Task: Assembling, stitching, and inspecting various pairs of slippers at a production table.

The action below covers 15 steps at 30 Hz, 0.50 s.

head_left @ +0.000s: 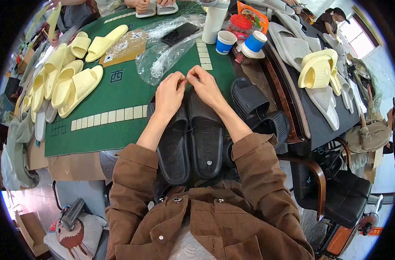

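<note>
A pair of black slide sandals (207,145) lies side by side at the table's near edge, toes pointing away from me, with a small round sticker on the right one's footbed. Above their toe ends, my left hand (169,93) and my right hand (205,89) meet with fingertips pinched close together. Whatever is between the fingers is too small to make out. A thin strand seems to run between the two sandals near their straps. Right of my right hand rest more black slides (250,100). Beyond my hands lies a clear plastic bag (160,65) with small whitish pieces inside.
A green mat (119,138) covers the table. Pale yellow slides (82,89) crowd its left side. A black phone (180,34), white tumbler (215,24), paper cups (226,42) and red-lidded jar (241,26) stand farther back. Grey slides (323,104) line the right table. Other people's hands (142,5) show opposite.
</note>
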Each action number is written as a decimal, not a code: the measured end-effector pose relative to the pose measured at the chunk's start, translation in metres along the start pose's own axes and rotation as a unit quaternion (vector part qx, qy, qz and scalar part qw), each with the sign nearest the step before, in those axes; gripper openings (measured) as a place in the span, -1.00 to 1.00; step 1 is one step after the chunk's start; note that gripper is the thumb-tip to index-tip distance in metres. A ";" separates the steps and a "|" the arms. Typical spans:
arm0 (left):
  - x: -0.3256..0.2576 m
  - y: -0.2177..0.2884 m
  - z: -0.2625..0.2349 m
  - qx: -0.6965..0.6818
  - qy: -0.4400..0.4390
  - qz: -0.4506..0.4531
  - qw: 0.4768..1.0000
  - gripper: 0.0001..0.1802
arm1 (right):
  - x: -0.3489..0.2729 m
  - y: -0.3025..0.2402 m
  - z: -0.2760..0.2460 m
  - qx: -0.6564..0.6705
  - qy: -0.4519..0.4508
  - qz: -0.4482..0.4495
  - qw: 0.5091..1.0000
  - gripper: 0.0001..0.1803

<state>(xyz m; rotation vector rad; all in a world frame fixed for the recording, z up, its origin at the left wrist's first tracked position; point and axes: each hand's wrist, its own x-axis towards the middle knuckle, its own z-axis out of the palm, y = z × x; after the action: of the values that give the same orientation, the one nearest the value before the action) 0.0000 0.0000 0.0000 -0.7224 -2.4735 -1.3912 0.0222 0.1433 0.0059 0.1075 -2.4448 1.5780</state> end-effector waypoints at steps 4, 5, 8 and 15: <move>0.001 0.001 0.000 -0.013 0.003 0.013 1.000 -0.87 | -0.001 0.004 0.006 0.001 0.016 -0.036 0.999 -0.85; 0.002 0.000 0.000 -0.014 -0.007 0.007 1.000 -0.87 | -0.001 0.006 0.007 -0.013 0.032 -0.056 0.998 -0.84; 0.005 -0.002 -0.002 -0.051 -0.048 -0.038 0.997 -0.83 | 0.000 0.008 0.009 -0.018 0.037 -0.069 0.997 -0.83; 0.008 -0.007 -0.001 -0.056 -0.067 -0.038 0.995 -0.78 | 0.002 0.008 0.008 0.015 0.025 -0.039 0.999 -0.83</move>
<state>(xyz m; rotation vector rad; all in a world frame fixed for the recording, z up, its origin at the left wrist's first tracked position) -0.0109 -0.0009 -0.0014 -0.7754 -2.5663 -1.5677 0.0173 0.1394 -0.0043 0.1632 -2.3502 1.5646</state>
